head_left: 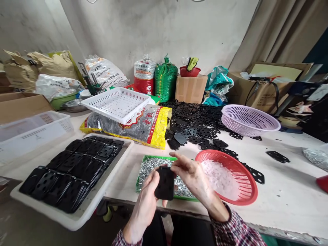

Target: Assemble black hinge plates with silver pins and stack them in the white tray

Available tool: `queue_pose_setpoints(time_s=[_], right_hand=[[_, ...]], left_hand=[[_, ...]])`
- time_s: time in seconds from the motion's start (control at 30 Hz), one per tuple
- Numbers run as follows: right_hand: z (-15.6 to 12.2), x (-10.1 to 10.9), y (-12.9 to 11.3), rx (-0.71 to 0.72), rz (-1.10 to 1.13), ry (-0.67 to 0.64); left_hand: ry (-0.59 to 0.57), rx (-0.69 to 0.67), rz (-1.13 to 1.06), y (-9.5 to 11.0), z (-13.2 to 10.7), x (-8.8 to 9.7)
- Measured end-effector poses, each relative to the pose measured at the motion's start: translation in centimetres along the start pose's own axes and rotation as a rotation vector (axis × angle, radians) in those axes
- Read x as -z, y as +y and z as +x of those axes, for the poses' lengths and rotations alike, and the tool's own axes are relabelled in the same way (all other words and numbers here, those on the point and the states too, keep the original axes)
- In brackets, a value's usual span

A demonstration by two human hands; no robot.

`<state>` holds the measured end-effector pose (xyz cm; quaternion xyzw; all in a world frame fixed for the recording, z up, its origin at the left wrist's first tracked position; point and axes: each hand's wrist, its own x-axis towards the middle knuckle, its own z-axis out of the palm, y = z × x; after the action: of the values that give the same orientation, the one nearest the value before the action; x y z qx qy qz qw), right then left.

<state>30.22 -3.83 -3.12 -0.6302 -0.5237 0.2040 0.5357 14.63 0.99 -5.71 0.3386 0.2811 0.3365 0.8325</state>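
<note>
My left hand [147, 194] grips a flat black plate [164, 184] with rounded corners and small holes, held upright by its left edge. At the plate's top right edge, the thumb and a finger of my right hand [193, 174] are pinched together; whatever is between them is too small to make out. Beneath both hands lies a green tray [139, 171] full of small silvery metal pins. Just right of my right hand, a red basket [246, 174] holds small whitish plastic pieces.
On the left, a white tray [77, 220] carries stacked black plates [74, 167]. Behind, a white slotted tray [116, 102] rests on a yellow-edged bag [159, 128]. Loose black plates [197, 119] are heaped at the back, beside a lilac basket [249, 119]. A cardboard box [191, 89] stands by the wall.
</note>
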Motion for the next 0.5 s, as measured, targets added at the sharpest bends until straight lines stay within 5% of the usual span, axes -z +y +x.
queue_pose_setpoints(time_s=[0.13, 0.27, 0.37, 0.5], right_hand=[[0.2, -1.2, 0.1, -0.037, 0.071, 0.049], [0.2, -1.4, 0.2, 0.018, 0.103, 0.006], [0.2, -1.0, 1.3, -0.016, -0.129, -0.029], [-0.4, -1.6, 2.5, -0.041, -0.554, -0.299]], left_hand=[[-0.166, 0.101, -0.084, 0.8, -0.1, 0.7], [-0.203, 0.123, -0.192, 1.2, -0.4, 2.1], [-0.240, 0.103, -0.256, 1.6, -0.6, 3.1], [-0.242, 0.031, -0.271, 1.7, -0.4, 4.1]])
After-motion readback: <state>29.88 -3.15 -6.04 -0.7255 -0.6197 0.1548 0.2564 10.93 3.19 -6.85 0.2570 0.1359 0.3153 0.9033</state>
